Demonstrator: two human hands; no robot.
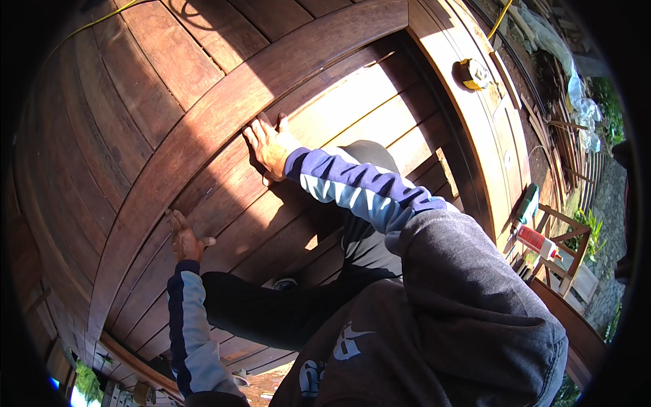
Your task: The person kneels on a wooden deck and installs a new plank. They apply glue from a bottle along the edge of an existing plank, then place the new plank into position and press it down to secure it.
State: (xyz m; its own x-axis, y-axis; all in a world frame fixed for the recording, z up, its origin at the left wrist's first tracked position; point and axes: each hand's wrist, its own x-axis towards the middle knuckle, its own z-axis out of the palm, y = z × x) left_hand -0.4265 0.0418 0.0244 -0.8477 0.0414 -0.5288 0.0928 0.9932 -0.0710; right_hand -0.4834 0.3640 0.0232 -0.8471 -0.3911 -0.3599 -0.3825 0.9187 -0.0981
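Both hands press on reddish-brown wooden boards (230, 178), beside a wide curved border plank (196, 125). My right hand (270, 144) lies with its fingers spread at the seam between boards and plank, partly in sunlight. Lower and further left, my left hand (184, 237) reaches the same seam in shade, its fingers stretched out and its thumb held apart. Neither hand holds anything. The undersides of both palms are hidden.
On the pale right-hand frame sits a round black-and-yellow tape measure (473, 73). Further down are a green tool (526, 203) and a white-and-red bottle (539, 242). Past that edge lie timber offcuts and plastic sheeting (580, 95). A gap between boards opens near my knee.
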